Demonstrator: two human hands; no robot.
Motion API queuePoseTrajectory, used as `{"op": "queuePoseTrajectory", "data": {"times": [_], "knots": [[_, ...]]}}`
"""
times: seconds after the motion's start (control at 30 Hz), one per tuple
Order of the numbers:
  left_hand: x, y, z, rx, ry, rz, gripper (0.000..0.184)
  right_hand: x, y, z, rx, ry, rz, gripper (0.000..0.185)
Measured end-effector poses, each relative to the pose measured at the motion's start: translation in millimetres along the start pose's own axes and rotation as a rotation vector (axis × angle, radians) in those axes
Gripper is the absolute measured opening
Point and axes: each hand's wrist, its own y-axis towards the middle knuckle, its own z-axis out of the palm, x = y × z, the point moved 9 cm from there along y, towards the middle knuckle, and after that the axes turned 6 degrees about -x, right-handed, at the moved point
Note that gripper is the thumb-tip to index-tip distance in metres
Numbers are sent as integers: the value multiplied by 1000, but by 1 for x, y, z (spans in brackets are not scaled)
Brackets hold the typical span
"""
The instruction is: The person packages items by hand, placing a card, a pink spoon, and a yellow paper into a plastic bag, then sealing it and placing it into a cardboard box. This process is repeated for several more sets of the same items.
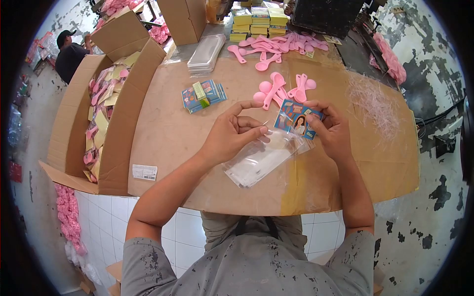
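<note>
The right hand [335, 130] grips a blue card [299, 120] between thumb and fingers, above the surface [375, 172]. The left hand [229, 135] is half-curled, index finger raised, thumb and another fingertip close together at the edge of a clear bag [259, 160]; whether they pinch it, I cannot tell. The bag lies below and between the hands, the card's lower edge overlapping its upper end. Pink spoons [273, 89] lie just beyond the card; more cards [215, 92] sit beyond the left hand.
</note>
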Motion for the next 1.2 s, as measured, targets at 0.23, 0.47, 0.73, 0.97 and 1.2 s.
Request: {"op": "queuePoseTrajectory", "data": {"times": [0.23,0.47,0.73,0.97,1.2], "knots": [[4,-8,16,92,140,23,55,6,-11,25,153,-245,-20,31],[0,-12,20,104,224,29,57,-18,-8,12,-84,50,106,27],[1,-8,11,49,189,76,53,6,-11,33,-108,-6,-4,31],[2,-11,12,61,214,10,52,5,-8,46,327,-269,-183,32],[8,-7,12,81,78,-7,39,-10,66,-13,98,-954,-376,28]]}}
